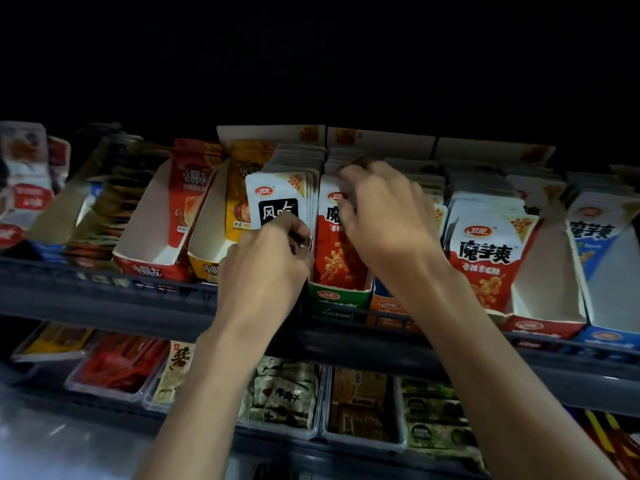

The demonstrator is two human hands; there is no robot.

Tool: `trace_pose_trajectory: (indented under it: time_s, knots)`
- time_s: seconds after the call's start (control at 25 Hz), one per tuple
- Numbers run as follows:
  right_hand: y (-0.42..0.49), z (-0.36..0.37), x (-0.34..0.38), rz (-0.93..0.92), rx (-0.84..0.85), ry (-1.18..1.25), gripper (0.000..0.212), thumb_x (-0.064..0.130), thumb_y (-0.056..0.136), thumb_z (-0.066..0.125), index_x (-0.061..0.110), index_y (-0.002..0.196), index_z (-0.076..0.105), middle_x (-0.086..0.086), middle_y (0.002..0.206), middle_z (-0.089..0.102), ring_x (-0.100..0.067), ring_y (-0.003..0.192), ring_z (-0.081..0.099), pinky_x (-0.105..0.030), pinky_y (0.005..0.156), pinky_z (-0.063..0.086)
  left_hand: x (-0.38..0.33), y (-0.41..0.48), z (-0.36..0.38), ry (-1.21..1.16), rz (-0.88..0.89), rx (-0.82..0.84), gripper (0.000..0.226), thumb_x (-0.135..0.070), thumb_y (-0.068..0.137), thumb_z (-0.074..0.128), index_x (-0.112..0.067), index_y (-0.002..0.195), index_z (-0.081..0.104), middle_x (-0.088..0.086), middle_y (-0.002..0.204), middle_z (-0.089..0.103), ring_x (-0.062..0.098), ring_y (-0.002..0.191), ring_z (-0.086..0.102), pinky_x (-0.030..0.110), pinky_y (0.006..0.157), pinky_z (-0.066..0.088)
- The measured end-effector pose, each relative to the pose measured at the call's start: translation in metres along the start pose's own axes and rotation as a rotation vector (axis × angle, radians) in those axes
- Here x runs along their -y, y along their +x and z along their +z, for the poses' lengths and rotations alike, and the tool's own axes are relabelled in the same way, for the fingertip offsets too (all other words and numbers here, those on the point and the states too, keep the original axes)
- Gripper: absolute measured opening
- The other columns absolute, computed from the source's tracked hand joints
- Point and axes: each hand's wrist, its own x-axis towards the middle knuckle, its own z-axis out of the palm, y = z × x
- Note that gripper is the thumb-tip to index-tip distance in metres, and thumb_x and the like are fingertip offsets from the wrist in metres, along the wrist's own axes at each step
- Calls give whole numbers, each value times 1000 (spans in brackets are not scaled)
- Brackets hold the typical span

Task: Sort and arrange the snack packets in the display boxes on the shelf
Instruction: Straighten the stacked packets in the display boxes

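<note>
- Two bare hands are at the middle display boxes on the upper dark metal shelf (104, 299).
- Left hand (266, 261): thumb and curled fingers pinch the lower edge of the white glossy packets with a black square label (277, 199). The front of their box is hidden behind the hand.
- Right hand (381, 220): fingers are bent over the top edges of the red-and-white packets (337, 251), which stand in the green-fronted cardboard box (341, 296) just beside. I cannot tell whether it grips one or only presses the row.
- Step in hand, as judged: squaring up two neighbouring rows and bringing the front packets forward to face out.
- Next move, as judged: seat the white stack upright in its box and level the tops without dragging the red row along. Thin, slick pouches could fan out or slide.
- Appearance: flat pouches with rounded corners and an orange flash at the upper right. The white ones stand upright in a tight row, slightly fanned at the right edge.
- Leftward, the red-fronted open box (152, 265) looks partly empty at its front.
</note>
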Motion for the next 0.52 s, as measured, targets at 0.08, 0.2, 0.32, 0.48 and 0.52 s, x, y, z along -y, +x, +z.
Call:
trace_pose_trajectory:
  time_s: [0.08,0.2,0.32,0.48,0.52]
  knots:
    - [-2,-1,0,-4,-30,0,31,22,99,55,27,129,51,0,129,53,-27,114,54,-38,84,39,-1,0,0,-10,-2,-7,10,-29,91,60,-35,98,58,-9,73,59,24,77,62,41,66,54]
    - [-5,-5,-4,-17,-45,8,21,26,94,63,26,114,54,4,119,57,-22,107,57,-31,76,34,-3,-1,1,-20,-4,-36,15,-35,90,61,-35,105,57,-9,79,63,20,79,62,41,68,55]
    - [-8,-8,-9,-24,-44,3,19,31,94,62,27,112,59,8,117,59,-19,108,58,-29,74,32,-5,0,1,-65,2,-64,22,-37,89,64,-32,109,57,-12,82,61,16,80,61,36,68,52]
    - [-9,-8,-18,-16,-63,-17,19,40,96,57,28,110,64,9,115,61,-21,106,59,-31,73,34,-9,0,4,-77,45,-92,36,-41,86,68,-27,116,55,-10,98,61,18,88,60,32,65,44]
    - [-9,-8,-20,-37,-99,3,18,40,97,56,28,108,65,9,112,62,-21,103,61,-31,72,36,-11,0,4,-69,42,-101,41,-43,86,69,-26,120,54,-7,106,62,20,95,60,33,69,45]
